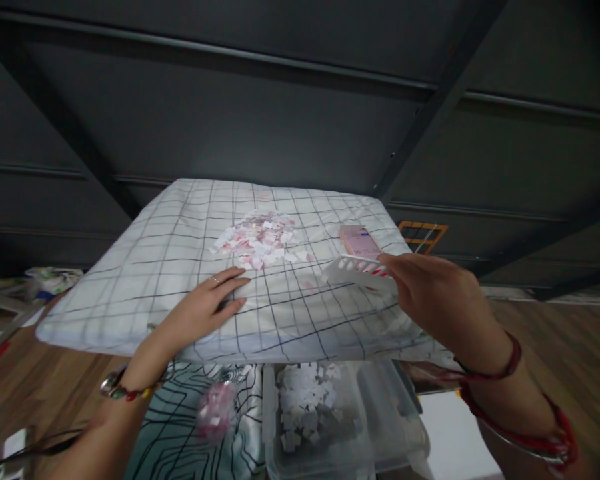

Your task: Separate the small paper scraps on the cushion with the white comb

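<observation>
A heap of small white and pink paper scraps lies on a white cloth with dark grid lines. My left hand rests flat on the cloth at the heap's near left edge, fingers stretched out and holding nothing. In my right hand is a white slotted plastic scoop, gripped at its right end and held low over the cloth. Just behind the scoop lies a pink phone with its screen lit. The scoop partly covers the phone's lower edge.
Below the cloth's front edge stands a clear plastic box holding white paper scraps. Left of it, a clear bag with pink contents sits on green patterned fabric. A dark panelled wall rises behind.
</observation>
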{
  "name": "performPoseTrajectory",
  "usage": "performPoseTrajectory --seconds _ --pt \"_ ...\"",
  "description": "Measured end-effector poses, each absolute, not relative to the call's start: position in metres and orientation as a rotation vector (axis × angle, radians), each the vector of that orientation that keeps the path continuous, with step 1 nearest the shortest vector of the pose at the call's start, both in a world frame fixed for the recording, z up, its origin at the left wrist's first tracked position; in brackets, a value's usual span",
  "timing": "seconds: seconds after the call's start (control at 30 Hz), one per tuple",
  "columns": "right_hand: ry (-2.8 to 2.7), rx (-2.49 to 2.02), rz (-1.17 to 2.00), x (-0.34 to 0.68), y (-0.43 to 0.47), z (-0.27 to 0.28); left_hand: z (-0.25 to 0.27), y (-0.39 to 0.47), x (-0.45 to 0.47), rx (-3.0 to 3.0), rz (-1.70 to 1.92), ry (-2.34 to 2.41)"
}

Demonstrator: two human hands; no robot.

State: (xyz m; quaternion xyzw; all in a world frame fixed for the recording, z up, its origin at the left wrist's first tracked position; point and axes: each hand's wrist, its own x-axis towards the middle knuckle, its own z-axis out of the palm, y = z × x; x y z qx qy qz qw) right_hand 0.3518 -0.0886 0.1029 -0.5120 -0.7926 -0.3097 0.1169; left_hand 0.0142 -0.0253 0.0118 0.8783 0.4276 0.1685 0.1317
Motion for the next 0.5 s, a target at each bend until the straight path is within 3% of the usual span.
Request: performPoseTrajectory --seconds 0.5 --pt "-2.342 -1.676 -0.908 0.348 -0.077 0.103 0.009 -0.024 0.013 2.553 0.500 1.243"
